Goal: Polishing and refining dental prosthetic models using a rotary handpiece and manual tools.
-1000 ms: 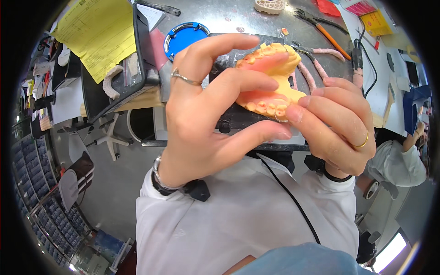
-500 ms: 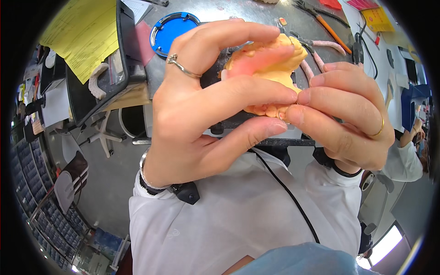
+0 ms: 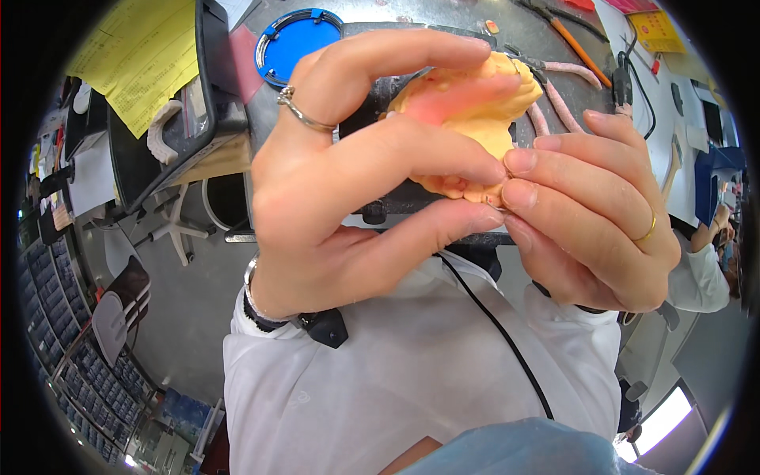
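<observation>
My left hand (image 3: 317,186) holds a yellow plaster dental cast (image 3: 487,131) over the bench, its fingers and thumb wrapped around the near and far sides. A smooth pink layer (image 3: 447,103) covers part of the cast's inner face. At the cast's near right edge, by the teeth, the fingertips of my right hand (image 3: 606,218) are pinched together, close against my left index finger and thumb. A small glint of thin metal (image 3: 496,208) shows there; what my right fingers grip is mostly hidden.
Behind my left hand lies a blue ring-shaped holder (image 3: 301,47) with coiled wire. To the left, a black tray (image 3: 210,95) holds yellow paper (image 3: 142,63) and a pale arch-shaped piece (image 3: 162,134). Pliers with pink-coated handles (image 3: 564,107) and an orange-handled tool (image 3: 582,51) lie behind the cast.
My right hand has turned slightly, and its thumb shows more below the fingers. Its fingertips stay at the cast's edge. The bench things have shifted slightly in the view.
</observation>
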Demonstrator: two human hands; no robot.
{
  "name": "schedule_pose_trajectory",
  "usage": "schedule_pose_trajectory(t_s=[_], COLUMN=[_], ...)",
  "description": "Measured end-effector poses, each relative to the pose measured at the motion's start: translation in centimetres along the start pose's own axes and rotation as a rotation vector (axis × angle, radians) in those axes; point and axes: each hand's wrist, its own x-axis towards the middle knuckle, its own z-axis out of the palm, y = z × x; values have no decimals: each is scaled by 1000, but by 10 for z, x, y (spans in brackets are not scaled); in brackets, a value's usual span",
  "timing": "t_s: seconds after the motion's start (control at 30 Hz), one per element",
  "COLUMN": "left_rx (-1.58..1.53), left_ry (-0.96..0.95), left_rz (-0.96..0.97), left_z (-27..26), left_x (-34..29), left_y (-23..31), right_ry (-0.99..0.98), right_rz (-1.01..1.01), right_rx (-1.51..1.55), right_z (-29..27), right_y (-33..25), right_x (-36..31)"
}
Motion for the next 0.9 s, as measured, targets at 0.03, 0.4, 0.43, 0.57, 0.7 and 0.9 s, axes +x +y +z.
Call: schedule_pose_trajectory(t_s=[0.03, 0.4, 0.43, 0.57, 0.7, 0.9], left_rx=[-32, -8, -15, 6, 14, 13], left_ry=[22, 2, 8, 12, 8, 25], left_rz=[16, 28, 49, 65, 58, 68], left_z=[1, 1, 2, 1, 3, 4], left_x=[-1, -1, -2, -1, 0, -5], left_y=[-2, -2, -3, -1, -2, -3], right_ry=[-1, -43, -43, -37, -13, 17], right_rz=[0, -15, -15, 10, 16, 58], right_rx=[2, 89, 91, 136, 174, 250], right_z=[-1, -2, -2, -2, 1, 6], right_y=[0, 8, 8, 7, 9, 7], right_x=[-1, -5, -4, -5, -8, -14])
